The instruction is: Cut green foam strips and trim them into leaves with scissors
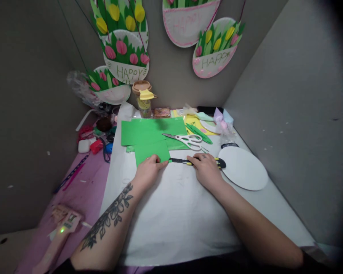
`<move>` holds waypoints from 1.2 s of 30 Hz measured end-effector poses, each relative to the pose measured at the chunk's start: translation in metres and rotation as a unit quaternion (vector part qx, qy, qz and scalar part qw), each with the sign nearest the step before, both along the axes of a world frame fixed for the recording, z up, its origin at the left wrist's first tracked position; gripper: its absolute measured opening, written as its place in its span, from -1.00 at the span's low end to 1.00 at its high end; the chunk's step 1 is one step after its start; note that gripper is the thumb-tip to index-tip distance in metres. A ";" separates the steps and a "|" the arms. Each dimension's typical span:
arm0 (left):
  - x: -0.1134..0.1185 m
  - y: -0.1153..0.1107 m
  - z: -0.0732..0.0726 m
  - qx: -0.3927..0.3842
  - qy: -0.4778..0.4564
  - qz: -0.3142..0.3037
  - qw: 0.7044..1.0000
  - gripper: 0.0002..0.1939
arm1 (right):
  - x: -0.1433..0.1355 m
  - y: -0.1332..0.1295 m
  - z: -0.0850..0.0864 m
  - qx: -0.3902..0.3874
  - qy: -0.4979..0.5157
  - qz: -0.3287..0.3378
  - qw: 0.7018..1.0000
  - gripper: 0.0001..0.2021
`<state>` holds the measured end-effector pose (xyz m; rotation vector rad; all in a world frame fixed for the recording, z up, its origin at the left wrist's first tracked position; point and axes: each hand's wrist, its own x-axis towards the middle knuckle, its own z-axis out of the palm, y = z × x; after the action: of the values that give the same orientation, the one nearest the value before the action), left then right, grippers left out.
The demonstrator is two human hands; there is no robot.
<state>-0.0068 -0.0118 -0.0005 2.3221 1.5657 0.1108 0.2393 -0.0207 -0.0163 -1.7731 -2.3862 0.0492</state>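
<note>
My left hand point(150, 169) has its fingers closed at the lower edge of a small green paper sheet point(151, 149), thumb towards the right corner. My right hand point(207, 169) grips a black and yellow utility knife point(220, 163). Its long dark blade points left and reaches the sheet's lower right corner, close to my left fingertips. Above the knife lie scissors point(192, 141) with white handles, blades to the left, on a larger green sheet point(140, 131). Green cut paper leaves point(201, 134) are to the right of the scissors.
A white oval plate point(244, 168) lies by my right wrist. At the back stand a brown-lidded cup point(143, 104) and wrapped items. A glue gun point(61, 228) with a green light lies at left on the purple surface. Decorated paper plates point(127, 68) hang on the back wall.
</note>
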 end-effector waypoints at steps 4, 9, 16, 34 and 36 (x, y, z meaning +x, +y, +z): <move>0.000 0.000 -0.001 0.013 0.014 -0.007 1.000 -0.63 | 0.001 -0.001 0.002 -0.006 -0.004 0.004 1.000 -0.56; -0.001 0.000 -0.001 0.008 -0.001 -0.008 1.000 -0.63 | 0.006 -0.002 0.003 -0.009 0.005 0.007 1.000 -0.56; -0.001 0.000 -0.005 0.004 -0.015 -0.002 1.000 -0.64 | 0.009 -0.003 0.002 -0.011 0.006 0.009 1.000 -0.54; -0.003 0.004 -0.006 0.005 -0.031 0.008 0.999 -0.62 | -0.007 -0.002 -0.001 -0.011 -0.001 0.013 1.000 -0.53; -0.004 0.004 -0.007 0.005 -0.036 0.019 0.999 -0.58 | -0.006 -0.003 0.001 -0.014 0.000 0.012 1.000 -0.54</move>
<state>-0.0105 -0.0076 -0.0072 2.2700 1.5781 0.2094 0.2331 -0.0237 -0.0156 -1.7561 -2.4192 0.0874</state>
